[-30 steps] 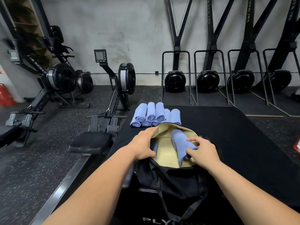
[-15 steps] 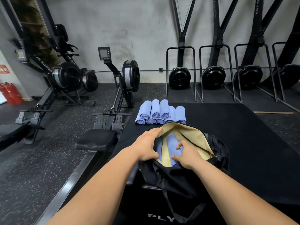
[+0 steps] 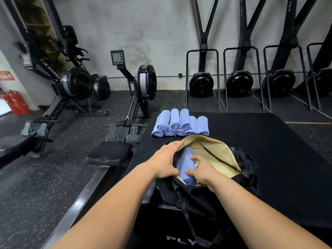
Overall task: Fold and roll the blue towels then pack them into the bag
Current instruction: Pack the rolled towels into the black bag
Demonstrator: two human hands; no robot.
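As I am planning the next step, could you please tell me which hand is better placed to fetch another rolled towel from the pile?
Probably the right hand: it need only release the towel inside the bag. The left hand grips the bag's rim, holding it open. The pile lies just beyond.

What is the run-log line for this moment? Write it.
step: packing towel | left hand: holds bag rim open | right hand: grips towel inside bag | waiting: rolled towels beyond bag
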